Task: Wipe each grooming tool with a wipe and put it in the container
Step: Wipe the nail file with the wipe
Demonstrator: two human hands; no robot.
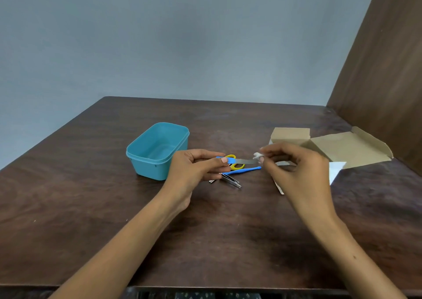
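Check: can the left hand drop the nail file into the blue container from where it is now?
Probably yes. The left hand grips the nail file by its blue handle, right beside the blue container, which is open-topped with nothing between. The right hand pinches the wipe on its tip.

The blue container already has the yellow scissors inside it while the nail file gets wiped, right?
Not quite: the head view shows the blue container holding nothing; the yellow scissors lie on the table beside it. The nail file is indeed being wiped.
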